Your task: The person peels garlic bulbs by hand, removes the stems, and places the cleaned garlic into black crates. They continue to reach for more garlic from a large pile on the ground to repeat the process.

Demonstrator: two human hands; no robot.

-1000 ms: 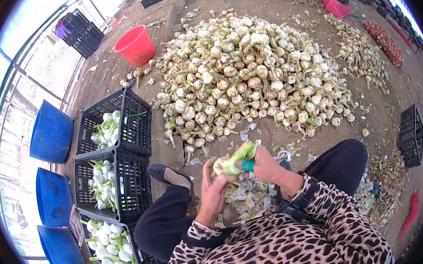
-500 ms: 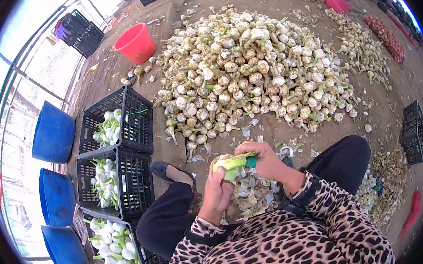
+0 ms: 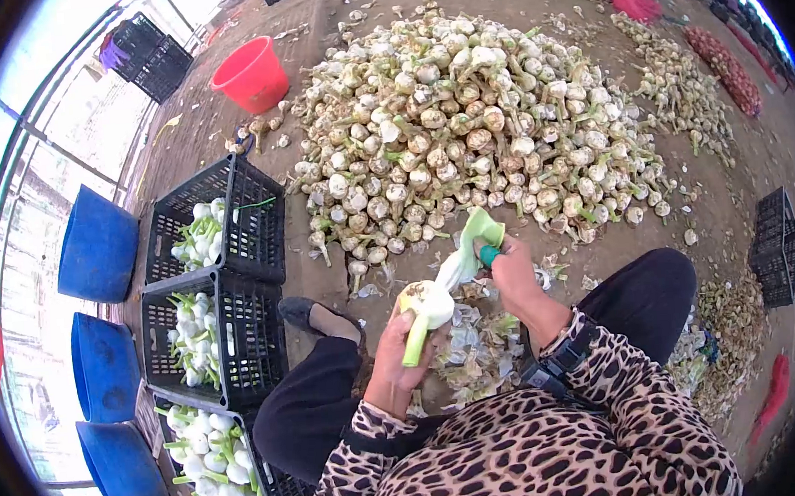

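A garlic bulb [image 3: 431, 305] with a short green stem sits in my left hand [image 3: 395, 348], its fingers wrapped round it from below. Up and to the right, my right hand [image 3: 502, 264] pinches a strip of garlic skin [image 3: 464, 254], pale green at the top and whitish below, which still stretches down to the bulb. Something green is wrapped round a finger of my right hand. Below both hands lies a litter of peeled skins [image 3: 479, 357]. The large pile of unpeeled garlic [image 3: 472, 132] rises just beyond them.
Black crates [image 3: 255, 322] of peeled garlic stand in a row at my left, beside blue tubs [image 3: 106, 370]. A red bucket [image 3: 252, 78] is behind the pile at left. At right are another black crate [image 3: 774, 249] and a red net sack [image 3: 724, 68].
My right hand has moved up and away from the left, pulling a strip of skin off the bulb. The white bulb and its stem now show in my left hand.
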